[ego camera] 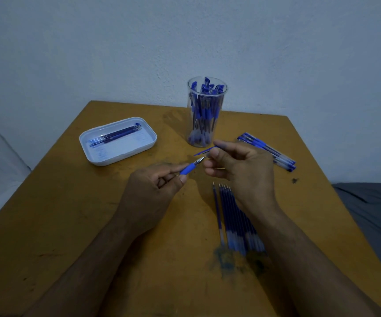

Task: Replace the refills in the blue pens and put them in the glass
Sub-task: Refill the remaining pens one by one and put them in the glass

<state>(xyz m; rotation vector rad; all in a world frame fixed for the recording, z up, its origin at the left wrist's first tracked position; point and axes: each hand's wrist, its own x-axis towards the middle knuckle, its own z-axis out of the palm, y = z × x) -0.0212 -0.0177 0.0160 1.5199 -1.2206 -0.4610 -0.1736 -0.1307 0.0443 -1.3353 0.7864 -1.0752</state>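
My left hand grips a blue pen by its rubber grip, with the metal tip pointing up and to the right. Just beyond the tip, my right hand pinches a slim blue pen cap between thumb and fingers. The cap's open end lies close to the pen tip, and the two are slightly apart. A clear glass holding several blue pens stands at the back centre of the table. Several new refills lie side by side under my right forearm.
A white tray with several refills in it sits at the back left. A few capped blue pens lie at the back right. The yellow-brown table has ink stains near the front. A wall rises behind it.
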